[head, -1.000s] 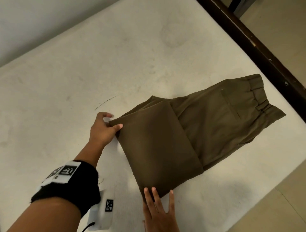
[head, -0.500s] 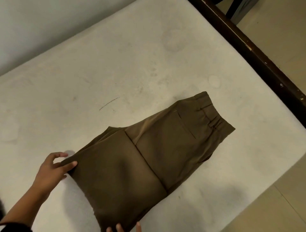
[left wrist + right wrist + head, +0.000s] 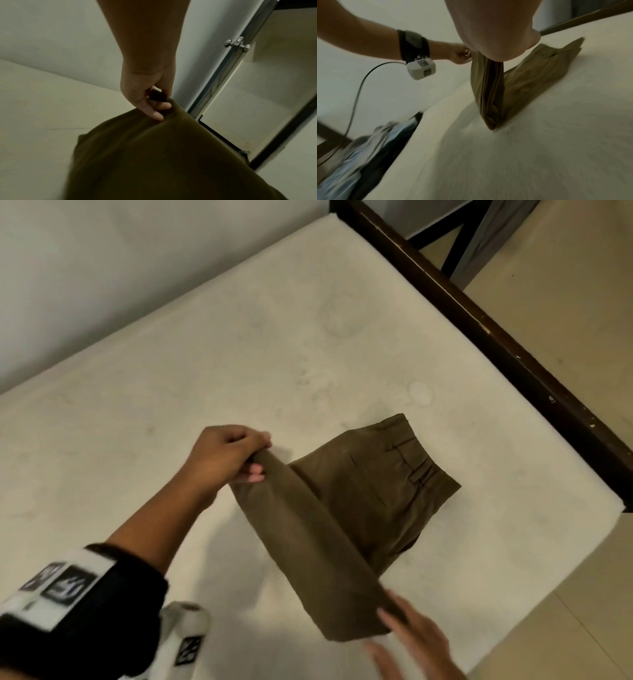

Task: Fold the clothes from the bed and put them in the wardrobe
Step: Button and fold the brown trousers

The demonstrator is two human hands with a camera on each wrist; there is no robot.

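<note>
Olive-brown trousers point(image 3: 359, 508) lie on the white mattress point(image 3: 239, 354), waistband end flat at the far right. The folded leg end is raised off the bed. My left hand point(image 3: 236, 453) grips its far corner, thumb and curled fingers pinching the cloth point(image 3: 154, 162) in the left wrist view too, where the hand point(image 3: 150, 102) shows. My right hand point(image 3: 411, 642) holds the near corner, fingers above and thumb below, blurred. In the right wrist view the trousers point(image 3: 530, 75) hang down from under my palm point(image 3: 496, 44).
A dark wooden bed frame point(image 3: 496, 344) runs along the mattress's right side, with tiled floor point(image 3: 565, 594) beyond. A wall point(image 3: 102, 268) borders the far left. A door with metal knobs point(image 3: 236, 44) stands past the bed. Loose clothes point(image 3: 359, 155) lie beside the mattress.
The folded leg end lay flat under both hands; now both hands have lifted it and carried it toward the waistband. The head view has shifted.
</note>
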